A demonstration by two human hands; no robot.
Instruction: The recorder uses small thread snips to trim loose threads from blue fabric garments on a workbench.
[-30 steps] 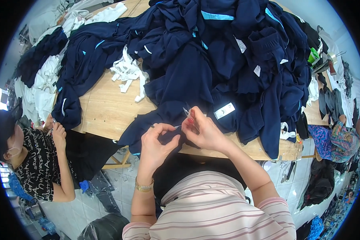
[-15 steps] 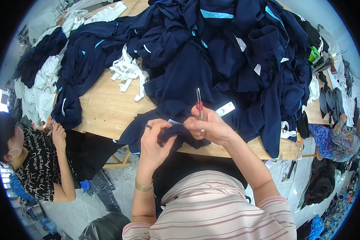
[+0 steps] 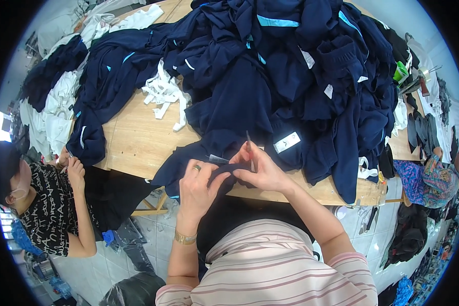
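A navy blue garment (image 3: 199,148) trails off the table's near edge. My left hand (image 3: 196,188), with a ring and a gold bracelet, pinches its folded edge. A small translucent label (image 3: 218,159) sticks up from that fold between my two hands. My right hand (image 3: 257,168) has thumb and fingers closed at the same fold. Thread snips (image 3: 248,136) are tucked in this hand with the tip pointing away from me; most of the tool is hidden by my fingers. Just beyond the right hand, a white tag (image 3: 287,142) lies on the navy cloth.
A large heap of navy garments (image 3: 301,76) covers much of the wooden table (image 3: 132,137). White strips (image 3: 164,94) lie left of centre. A co-worker (image 3: 48,204) sits at the left, holding navy cloth. Another person's patterned sleeve (image 3: 436,173) shows at the right.
My right hand has come down onto the garment fold beside the label. The snips have turned and now show less. My left hand has shifted slightly down and right.
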